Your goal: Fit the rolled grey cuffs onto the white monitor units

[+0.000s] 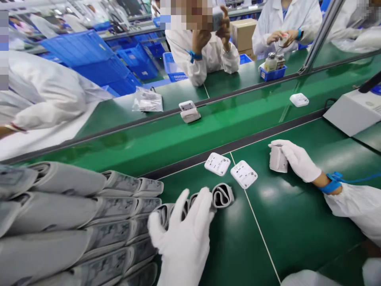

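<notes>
My left hand (184,234), in a white glove, lies over a row of rolled grey cuffs with its fingers spread. One rolled cuff (222,196) stands just right of its fingertips. My right hand (297,159), also gloved and with a blue wrist strap, is closed around a small grey cuff (278,159) at the right of the green table. Between the hands lie two white devices, one (217,164) near the belt's dark edge and another (244,174) beside it. Stacked grey cuffs (68,226) fill the lower left.
A green conveyor belt (154,139) crosses the view, carrying a white device with a cuff (189,112) and another white device (299,100). At right stands a grey machine (354,111). People in white coats work opposite, near a blue tray of bottles (273,74).
</notes>
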The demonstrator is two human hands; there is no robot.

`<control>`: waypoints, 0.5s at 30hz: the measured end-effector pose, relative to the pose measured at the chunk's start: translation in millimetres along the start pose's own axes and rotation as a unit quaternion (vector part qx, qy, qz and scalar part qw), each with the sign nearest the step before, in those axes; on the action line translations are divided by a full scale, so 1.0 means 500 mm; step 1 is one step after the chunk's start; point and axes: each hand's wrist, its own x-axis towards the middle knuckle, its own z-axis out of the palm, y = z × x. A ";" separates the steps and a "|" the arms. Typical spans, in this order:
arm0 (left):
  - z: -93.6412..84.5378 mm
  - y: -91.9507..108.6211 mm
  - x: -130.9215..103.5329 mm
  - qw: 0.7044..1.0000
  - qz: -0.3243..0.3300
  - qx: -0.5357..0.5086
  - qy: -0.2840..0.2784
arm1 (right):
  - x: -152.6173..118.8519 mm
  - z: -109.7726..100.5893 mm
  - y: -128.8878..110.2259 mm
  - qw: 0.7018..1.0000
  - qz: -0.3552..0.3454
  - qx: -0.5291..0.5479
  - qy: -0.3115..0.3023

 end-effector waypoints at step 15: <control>0.082 0.218 0.254 0.919 0.100 0.072 -0.374 | 0.020 -0.030 -0.006 0.970 -0.123 -0.090 -0.191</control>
